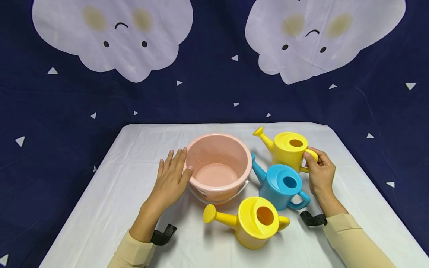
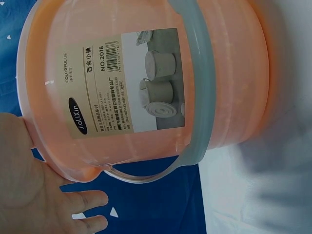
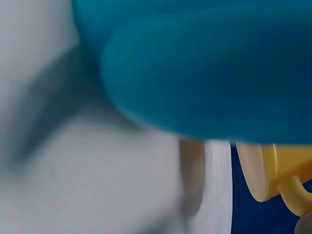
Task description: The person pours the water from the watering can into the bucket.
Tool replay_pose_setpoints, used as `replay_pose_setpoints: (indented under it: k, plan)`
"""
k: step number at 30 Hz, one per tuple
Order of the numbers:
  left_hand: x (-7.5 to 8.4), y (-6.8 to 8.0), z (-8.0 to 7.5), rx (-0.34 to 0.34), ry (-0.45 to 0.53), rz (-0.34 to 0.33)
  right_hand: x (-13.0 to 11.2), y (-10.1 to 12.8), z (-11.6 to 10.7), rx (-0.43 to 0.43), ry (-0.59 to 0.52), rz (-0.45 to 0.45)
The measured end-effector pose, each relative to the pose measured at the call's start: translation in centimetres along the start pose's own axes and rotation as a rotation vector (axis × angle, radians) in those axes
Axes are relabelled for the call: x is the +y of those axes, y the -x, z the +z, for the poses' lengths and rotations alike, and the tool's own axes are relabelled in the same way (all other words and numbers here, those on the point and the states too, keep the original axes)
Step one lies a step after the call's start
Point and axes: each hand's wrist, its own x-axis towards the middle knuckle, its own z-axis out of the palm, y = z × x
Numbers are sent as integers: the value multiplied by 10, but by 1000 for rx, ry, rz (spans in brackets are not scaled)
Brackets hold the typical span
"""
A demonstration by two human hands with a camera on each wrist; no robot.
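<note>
A pink plastic bucket (image 1: 218, 163) stands upright mid-table, with a printed label (image 2: 122, 83) and a pale bail handle (image 2: 202, 87) on its side. My left hand (image 1: 172, 176) lies along its left rim, fingers straight. At the back right, my right hand (image 1: 320, 169) pinches the handle of a yellow watering can (image 1: 288, 149), whose spout points left. In front of that is a blue watering can (image 1: 279, 182), its spout reaching toward the bucket; it fills much of the right wrist view. Nearest me stands a second yellow watering can (image 1: 254, 223), spout to the left.
A white cloth (image 1: 110, 208) covers the table. Behind it hangs a navy backdrop (image 1: 214, 96) with white clouds and small triangles. Black wrist mounts (image 1: 164, 235) stick out inward from both forearms.
</note>
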Motion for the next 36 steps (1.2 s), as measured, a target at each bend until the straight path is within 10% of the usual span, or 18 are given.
replay_pose_setpoints:
  k: [36]
  plan:
    - [1,-1,-1,6,-3,6,18,5,0,-51,95,6]
